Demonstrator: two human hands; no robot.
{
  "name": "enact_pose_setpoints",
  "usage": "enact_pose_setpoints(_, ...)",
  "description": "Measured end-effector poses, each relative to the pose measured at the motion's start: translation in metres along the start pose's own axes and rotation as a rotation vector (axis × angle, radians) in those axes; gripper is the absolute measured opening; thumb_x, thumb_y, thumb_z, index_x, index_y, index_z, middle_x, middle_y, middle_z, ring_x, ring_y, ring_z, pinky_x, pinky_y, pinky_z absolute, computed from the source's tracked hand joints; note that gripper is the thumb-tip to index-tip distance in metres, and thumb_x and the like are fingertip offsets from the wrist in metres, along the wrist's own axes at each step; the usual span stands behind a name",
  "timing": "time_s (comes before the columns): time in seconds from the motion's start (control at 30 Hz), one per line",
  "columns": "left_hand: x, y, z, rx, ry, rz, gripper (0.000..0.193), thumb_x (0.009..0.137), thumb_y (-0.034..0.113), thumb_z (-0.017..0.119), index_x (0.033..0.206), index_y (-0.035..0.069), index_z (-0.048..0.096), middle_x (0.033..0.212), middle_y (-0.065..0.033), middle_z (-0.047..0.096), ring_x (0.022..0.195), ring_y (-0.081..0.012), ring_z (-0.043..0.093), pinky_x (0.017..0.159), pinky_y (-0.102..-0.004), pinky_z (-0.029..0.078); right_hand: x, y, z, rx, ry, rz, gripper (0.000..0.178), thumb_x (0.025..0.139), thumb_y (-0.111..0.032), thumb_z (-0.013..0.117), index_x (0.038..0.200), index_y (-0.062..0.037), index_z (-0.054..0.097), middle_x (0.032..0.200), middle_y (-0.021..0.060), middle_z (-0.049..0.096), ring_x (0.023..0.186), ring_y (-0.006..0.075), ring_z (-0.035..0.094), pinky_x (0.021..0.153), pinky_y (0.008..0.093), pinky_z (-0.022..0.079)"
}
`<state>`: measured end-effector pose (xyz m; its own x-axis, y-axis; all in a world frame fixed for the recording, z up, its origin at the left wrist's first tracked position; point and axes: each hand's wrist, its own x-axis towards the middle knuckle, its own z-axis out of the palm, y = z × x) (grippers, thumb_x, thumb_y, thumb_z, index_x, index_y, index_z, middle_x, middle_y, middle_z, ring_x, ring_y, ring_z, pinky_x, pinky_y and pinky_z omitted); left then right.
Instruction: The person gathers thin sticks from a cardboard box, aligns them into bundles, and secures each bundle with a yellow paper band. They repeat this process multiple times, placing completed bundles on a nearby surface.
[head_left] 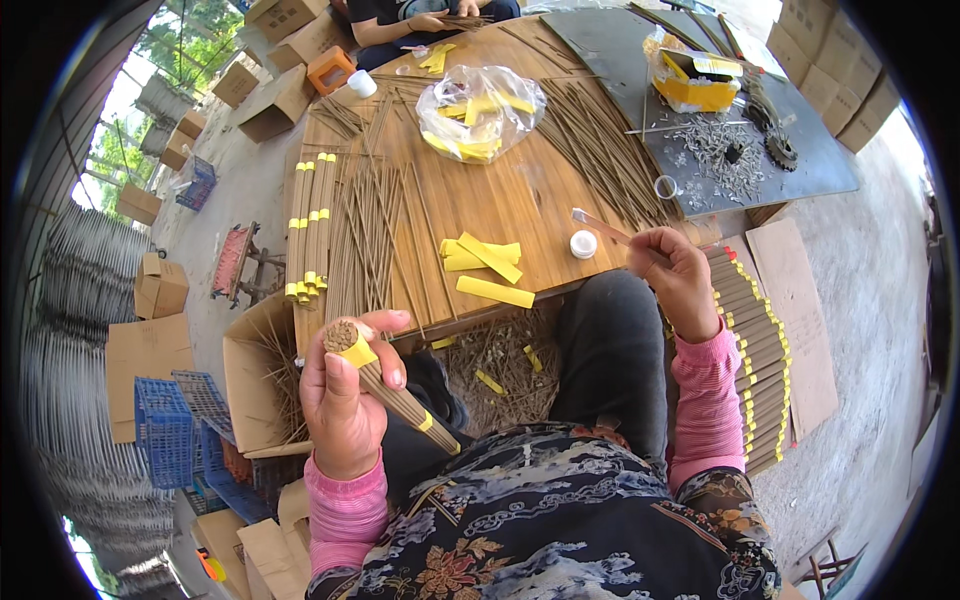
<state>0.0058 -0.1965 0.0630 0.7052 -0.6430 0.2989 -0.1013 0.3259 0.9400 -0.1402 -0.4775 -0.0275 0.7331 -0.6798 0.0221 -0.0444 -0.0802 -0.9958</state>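
My left hand (345, 410) is closed around a bundle of incense sticks (395, 397), tilted with its brown end up and banded with yellow paper. Above the table's near edge, my right hand (672, 283) pinches a thin flat brush (605, 228), its tip pointing left over a small white pot (583, 244). Yellow paper strips (495, 291) lie on the wooden table (440, 215) between my hands. Loose brown sticks (362, 240) are spread at the left, beside several finished bundles (311, 225) with yellow bands.
A clear plastic bag (480, 115) holds more yellow strips. On the grey board (820, 170) stand a yellow box (700, 80) and a heap of small pieces (725, 155). Stacked bundles (757, 360) lie at my right. A cardboard box (262, 370) stands left; another person's hands (447, 18) work opposite.
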Motion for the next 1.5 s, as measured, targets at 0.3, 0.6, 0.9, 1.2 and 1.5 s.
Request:
enact_pose_setpoints(0.3,0.0,0.001,0.002,-0.111,-0.024,0.063,0.034,0.091,0.032,0.046,0.103,0.001,0.05,0.109,-0.0246,0.054,0.064,-0.0124,0.05,0.058,-0.0239,0.043,-0.021,-0.01,0.012,0.369,-0.061,-0.021,0.021,0.084,-0.005,0.058,0.102,0.0046,0.057,0.084,0.0039,0.061,0.076,0.0084,0.057,0.07,0.0197,0.045)
enact_pose_setpoints(0.6,-0.004,0.007,-0.002,-0.22,-0.034,0.048,0.035,0.09,0.033,0.048,0.106,0.001,0.05,0.116,-0.0255,0.05,0.064,-0.0127,0.051,0.057,-0.0264,0.043,-0.053,-0.066,0.084,0.559,-0.518,-0.139,0.018,0.086,-0.003,0.056,0.103,0.0037,0.056,0.087,0.0034,0.061,0.08,0.007,0.057,0.072,0.0184,0.045)
enact_pose_setpoints(0.9,-0.015,0.012,-0.001,-0.293,-0.05,0.047,0.029,0.092,0.027,0.045,0.109,0.004,0.05,0.116,-0.0254,0.05,0.07,-0.0121,0.053,0.065,-0.0266,0.047,-0.061,-0.079,0.101,0.546,-0.673,-0.134,0.018,0.086,-0.005,0.056,0.102,0.0029,0.057,0.085,-0.0007,0.059,0.077,0.0032,0.051,0.068,0.0169,0.041)
enact_pose_setpoints(1.2,-0.02,0.008,-0.001,-0.273,-0.043,0.056,0.038,0.09,0.031,0.047,0.108,-0.002,0.048,0.116,-0.0296,0.047,0.065,-0.018,0.055,0.056,-0.028,0.045,-0.064,-0.08,0.113,0.694,-0.748,-0.019,0.018,0.086,-0.007,0.056,0.101,0.0026,0.058,0.084,0.0028,0.061,0.077,0.0068,0.056,0.071,0.0203,0.046)
enact_pose_setpoints(1.5,-0.021,0.009,-0.003,-0.284,-0.021,0.039,0.039,0.089,0.034,0.049,0.104,-0.003,0.048,0.114,-0.0289,0.049,0.064,-0.0169,0.055,0.055,-0.0267,0.046,-0.065,-0.077,0.116,0.744,-0.779,-0.005,0.018,0.087,-0.008,0.055,0.101,0.0026,0.057,0.084,0.0034,0.061,0.077,0.0074,0.057,0.071,0.0208,0.046)
